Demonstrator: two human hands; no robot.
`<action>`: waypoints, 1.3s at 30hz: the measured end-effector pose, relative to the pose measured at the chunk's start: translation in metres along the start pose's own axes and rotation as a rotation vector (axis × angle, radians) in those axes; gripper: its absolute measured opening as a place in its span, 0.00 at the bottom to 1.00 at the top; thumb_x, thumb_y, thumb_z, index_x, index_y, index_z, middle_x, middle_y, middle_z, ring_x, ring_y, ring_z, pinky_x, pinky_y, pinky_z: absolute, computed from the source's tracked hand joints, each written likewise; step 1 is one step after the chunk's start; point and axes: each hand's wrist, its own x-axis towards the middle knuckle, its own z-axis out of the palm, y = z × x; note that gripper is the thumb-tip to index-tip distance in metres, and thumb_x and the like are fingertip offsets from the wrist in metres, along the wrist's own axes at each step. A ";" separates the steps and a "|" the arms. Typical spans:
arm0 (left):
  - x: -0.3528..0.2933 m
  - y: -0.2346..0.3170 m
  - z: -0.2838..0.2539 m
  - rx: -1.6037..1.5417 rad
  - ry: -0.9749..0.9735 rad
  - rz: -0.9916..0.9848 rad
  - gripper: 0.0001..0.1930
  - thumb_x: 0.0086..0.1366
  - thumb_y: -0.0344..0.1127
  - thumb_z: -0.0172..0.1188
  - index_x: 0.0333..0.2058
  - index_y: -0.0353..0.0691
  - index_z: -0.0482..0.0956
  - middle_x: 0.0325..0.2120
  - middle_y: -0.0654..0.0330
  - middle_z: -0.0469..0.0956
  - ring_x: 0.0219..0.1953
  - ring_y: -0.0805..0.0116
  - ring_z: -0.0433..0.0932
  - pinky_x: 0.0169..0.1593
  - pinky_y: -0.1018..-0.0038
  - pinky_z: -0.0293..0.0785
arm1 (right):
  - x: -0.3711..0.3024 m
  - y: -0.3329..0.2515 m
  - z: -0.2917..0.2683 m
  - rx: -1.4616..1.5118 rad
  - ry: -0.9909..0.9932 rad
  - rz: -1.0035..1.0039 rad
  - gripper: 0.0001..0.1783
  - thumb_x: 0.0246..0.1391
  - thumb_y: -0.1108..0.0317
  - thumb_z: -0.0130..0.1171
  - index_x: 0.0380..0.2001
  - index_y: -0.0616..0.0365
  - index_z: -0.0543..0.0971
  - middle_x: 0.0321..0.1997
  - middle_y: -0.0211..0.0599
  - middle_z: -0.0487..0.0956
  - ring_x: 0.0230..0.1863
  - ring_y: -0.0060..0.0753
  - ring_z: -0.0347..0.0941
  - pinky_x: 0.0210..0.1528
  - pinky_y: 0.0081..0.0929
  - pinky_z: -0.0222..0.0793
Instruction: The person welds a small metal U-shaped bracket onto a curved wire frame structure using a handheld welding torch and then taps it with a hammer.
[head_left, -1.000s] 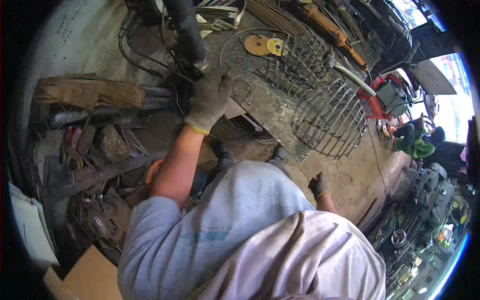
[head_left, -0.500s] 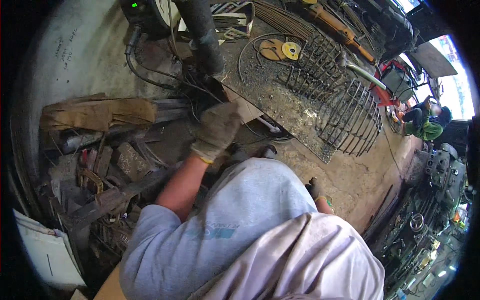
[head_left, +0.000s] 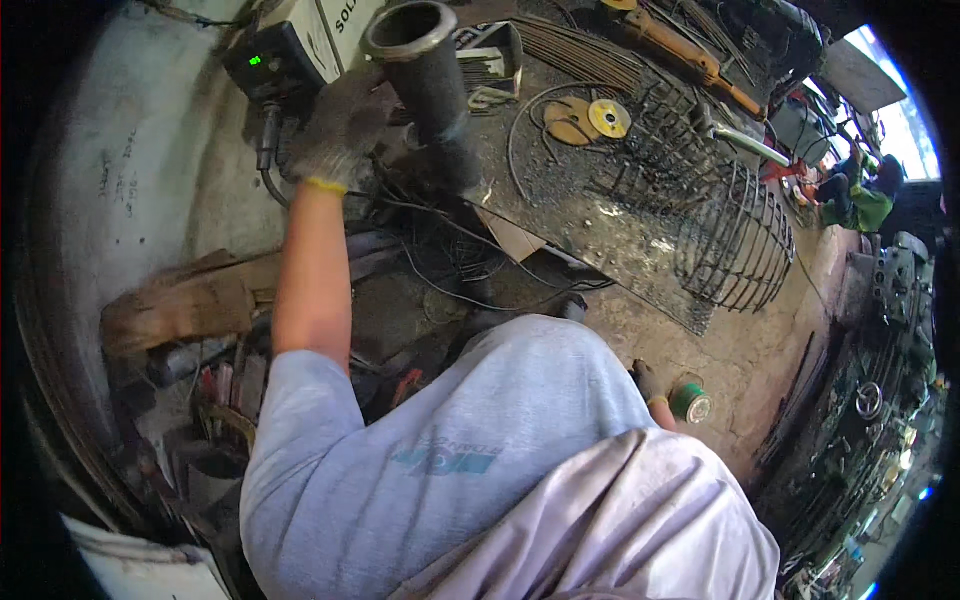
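Observation:
My left hand (head_left: 345,125), in a dark knitted work glove with a yellow cuff, is raised between a black box with a green lit display (head_left: 270,62) and an upright dark metal pipe (head_left: 437,100) with a wide rim. Motion blur and the dark background hide how its fingers are bent. A thick black cable (head_left: 268,140) hangs from the box beside that wrist. Lower right, past my grey shirt, my right hand (head_left: 648,382) shows only in part, also gloved; its fingers cannot be made out. Beside it is a small green reel (head_left: 691,402).
A metal bench (head_left: 570,225) carries bent-bar grates (head_left: 745,240), yellow discs (head_left: 608,118), thin rods and an orange tool (head_left: 670,50). Wood and scrap (head_left: 190,310) lie at left, with loose cables below the pipe. A person in green (head_left: 868,205) crouches far right, near machinery (head_left: 900,290).
My left hand has moved up and away from me, from beside the bench corner to the black box and pipe. The view has shifted, and the green reel now shows by my right hand.

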 end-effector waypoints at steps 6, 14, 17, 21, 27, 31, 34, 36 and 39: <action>0.081 0.030 0.048 0.943 -0.217 -0.038 0.20 0.73 0.44 0.50 0.56 0.39 0.74 0.56 0.54 0.75 0.56 0.61 0.72 0.61 0.68 0.68 | -0.039 -0.068 0.046 -0.172 -0.068 0.218 0.21 0.59 0.55 0.53 0.53 0.48 0.76 0.59 0.59 0.73 0.57 0.62 0.73 0.55 0.48 0.71; 0.140 -0.062 0.067 1.061 -0.362 0.275 0.22 0.73 0.47 0.47 0.59 0.41 0.72 0.59 0.55 0.71 0.60 0.60 0.69 0.63 0.67 0.65 | -0.018 -0.149 0.048 0.346 0.062 0.367 0.18 0.61 0.60 0.54 0.52 0.55 0.74 0.52 0.51 0.78 0.50 0.51 0.76 0.50 0.40 0.73; 0.145 -0.067 0.071 1.082 -0.387 0.312 0.23 0.73 0.48 0.46 0.60 0.42 0.71 0.61 0.55 0.69 0.61 0.59 0.68 0.64 0.67 0.64 | -0.007 -0.161 0.047 1.092 0.114 0.652 0.18 0.62 0.58 0.54 0.50 0.56 0.75 0.48 0.45 0.79 0.44 0.40 0.78 0.45 0.33 0.74; 0.148 -0.070 0.075 1.081 -0.417 0.335 0.25 0.73 0.49 0.45 0.61 0.43 0.69 0.63 0.56 0.67 0.63 0.59 0.66 0.65 0.66 0.63 | -0.017 -0.112 0.070 0.119 0.081 0.318 0.21 0.62 0.57 0.54 0.53 0.56 0.75 0.49 0.45 0.79 0.44 0.40 0.78 0.46 0.33 0.74; 0.148 -0.067 0.072 1.130 -0.497 0.337 0.27 0.72 0.51 0.44 0.63 0.45 0.67 0.65 0.56 0.64 0.65 0.58 0.64 0.67 0.65 0.61 | -0.018 -0.143 0.063 0.474 0.349 0.219 0.14 0.61 0.57 0.55 0.38 0.57 0.76 0.23 0.35 0.74 0.21 0.34 0.70 0.23 0.32 0.66; 0.150 -0.070 0.069 1.149 -0.543 0.339 0.28 0.72 0.53 0.42 0.65 0.46 0.66 0.67 0.57 0.62 0.67 0.58 0.62 0.68 0.65 0.59 | -0.011 -0.163 0.053 0.602 0.349 0.210 0.13 0.62 0.58 0.55 0.39 0.57 0.76 0.22 0.33 0.72 0.19 0.33 0.68 0.21 0.32 0.64; 0.151 -0.067 0.076 1.148 -0.573 0.338 0.29 0.72 0.54 0.42 0.66 0.47 0.65 0.69 0.57 0.61 0.68 0.57 0.61 0.69 0.64 0.58 | -0.013 -0.163 0.055 0.676 0.381 0.197 0.14 0.62 0.58 0.55 0.41 0.57 0.77 0.23 0.33 0.73 0.20 0.33 0.68 0.22 0.33 0.65; 0.149 -0.061 0.086 1.198 -0.576 0.315 0.29 0.72 0.54 0.42 0.66 0.47 0.65 0.69 0.57 0.60 0.69 0.58 0.60 0.69 0.64 0.58 | -0.011 -0.159 0.062 0.815 0.392 0.187 0.15 0.62 0.58 0.55 0.43 0.57 0.77 0.24 0.33 0.73 0.21 0.33 0.69 0.23 0.33 0.66; 0.158 -0.115 0.081 1.098 -0.425 0.514 0.29 0.71 0.54 0.46 0.65 0.46 0.66 0.68 0.56 0.62 0.68 0.56 0.61 0.68 0.63 0.60 | -0.002 -0.123 0.078 0.733 0.321 0.338 0.15 0.62 0.58 0.56 0.43 0.58 0.77 0.25 0.35 0.74 0.23 0.34 0.71 0.24 0.34 0.68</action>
